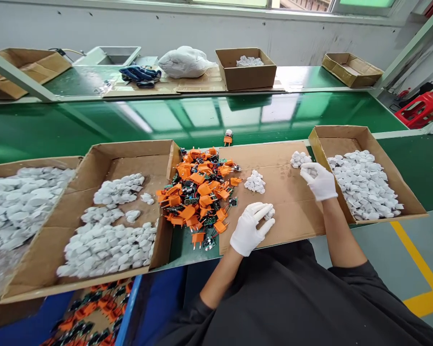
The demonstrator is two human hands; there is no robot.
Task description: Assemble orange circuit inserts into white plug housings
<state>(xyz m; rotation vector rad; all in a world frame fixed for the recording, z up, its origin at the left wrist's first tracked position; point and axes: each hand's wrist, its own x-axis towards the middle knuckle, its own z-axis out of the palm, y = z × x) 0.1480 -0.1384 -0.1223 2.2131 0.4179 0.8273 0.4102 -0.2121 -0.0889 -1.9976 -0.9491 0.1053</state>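
Observation:
My left hand [250, 229], in a white glove, rests above the cardboard sheet [288, 211]. Its fingers close around a small whitish piece [270, 213], partly hidden by them. My right hand [319, 181], also gloved, has its fingers bent together beside a small heap of white pieces [300, 159] at the sheet's far right. Whatever may be between those fingertips is too small to make out. Another little pile of white pieces [254, 182] lies on the sheet's left half. Left of the sheet is a heap of orange two-pin plug housings with green circuit boards [198, 192].
Cardboard boxes of white pieces flank me: one on the right [364, 185], another on the left [110, 240]. A lone orange plug [228, 138] sits on the green belt [187, 115] ahead. Below left, a blue crate [128, 312] contains more orange plugs.

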